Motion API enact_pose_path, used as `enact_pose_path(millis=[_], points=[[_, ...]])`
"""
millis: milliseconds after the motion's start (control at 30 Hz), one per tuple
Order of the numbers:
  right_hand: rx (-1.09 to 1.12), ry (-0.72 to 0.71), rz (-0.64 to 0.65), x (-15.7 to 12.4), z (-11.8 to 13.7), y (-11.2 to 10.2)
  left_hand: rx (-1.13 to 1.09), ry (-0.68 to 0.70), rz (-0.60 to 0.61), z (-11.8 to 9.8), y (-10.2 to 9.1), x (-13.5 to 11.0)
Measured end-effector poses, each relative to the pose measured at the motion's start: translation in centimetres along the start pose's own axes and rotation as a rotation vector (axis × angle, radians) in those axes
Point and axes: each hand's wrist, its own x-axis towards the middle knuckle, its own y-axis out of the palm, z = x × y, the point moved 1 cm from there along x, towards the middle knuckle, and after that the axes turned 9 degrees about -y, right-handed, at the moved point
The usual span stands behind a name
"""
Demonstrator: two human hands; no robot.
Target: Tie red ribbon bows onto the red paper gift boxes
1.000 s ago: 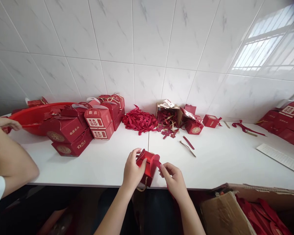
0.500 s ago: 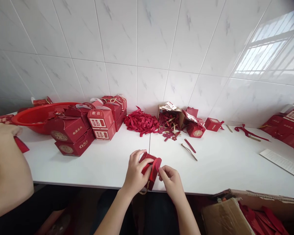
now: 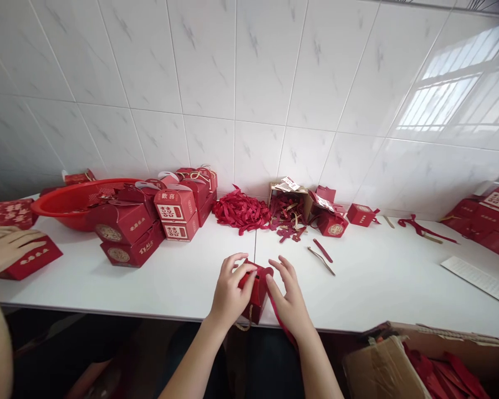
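A small red gift box [image 3: 255, 311] stands close to the front edge of the white table, right before me. My left hand [image 3: 228, 293] grips it from the left, thumb and fingers pinching at its top. My right hand [image 3: 291, 299] is at the box's right side with its fingers spread; the thumb is by the rounded top flap, and whether it touches I cannot tell. A red ribbon [image 3: 279, 317] runs from the box's right side down beneath my right hand. Twisted tan cord [image 3: 244, 327] hangs at the box's front.
Stacked red boxes [image 3: 127, 230] and a red plastic basket [image 3: 60, 208] stand left. A co-worker's hand [image 3: 8, 246] rests on another box. Behind lie a ribbon pile [image 3: 241, 209] and loose strips [image 3: 322, 257]. A cardboard carton [image 3: 376, 368] stands front right.
My right hand's fingers have spread apart from their pinch at the flap, and the red ribbon now shows beneath that hand. The co-worker's arm moved left, uncovering a box under the hand.
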Motion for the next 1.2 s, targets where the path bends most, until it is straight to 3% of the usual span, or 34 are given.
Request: enact_pose_path(millis=[167,233,333,433,500,567,633,700,767,867,967,1200], points=[[0.047,-0.122,0.079,2.3,2.8,-0.1,0.002,0.058,-0.051,-1.9,-1.7,1.1],[0.051,-0.139,0.043,2.5,4.3,-0.9,0.014,-0.02,-0.059,-1.8,-2.0,1.2],[0.046,-0.147,-0.05,1.2,7.0,-2.8,0.035,-0.266,0.002,-0.2,-1.4,0.9],[0.096,-0.248,-0.254,-1.4,9.5,-4.8,0.032,-0.409,0.071,1.5,-0.3,0.4],[0.218,-0.357,-0.518,-2.8,10.5,-5.8,0.019,-0.426,0.085,2.0,0.3,0.2],[0.379,-0.464,-0.697,-3.3,10.6,-6.3,-0.008,-0.439,0.097,2.1,0.7,0.1],[0.516,-0.493,-0.78,-2.9,9.6,-6.1,-0.049,-0.453,0.101,1.9,0.8,0.2],[0.592,-0.383,-0.791,-1.8,7.7,-5.1,-0.106,-0.488,0.092,1.8,0.7,0.2],[0.62,-0.164,-0.669,-0.4,5.5,-3.2,-0.172,-0.543,0.075,1.9,0.5,0.1],[0.543,0.145,-0.272,1.2,2.4,0.6,-0.281,-0.617,0.064,2.3,0.3,-0.2],[0.271,0.233,0.061,2.0,0.5,3.4,-0.378,-0.666,0.061,3.0,0.3,-0.6],[0.051,0.207,0.196,2.2,-0.2,4.3,-0.553,-0.779,0.087,3.9,0.2,-0.8]])
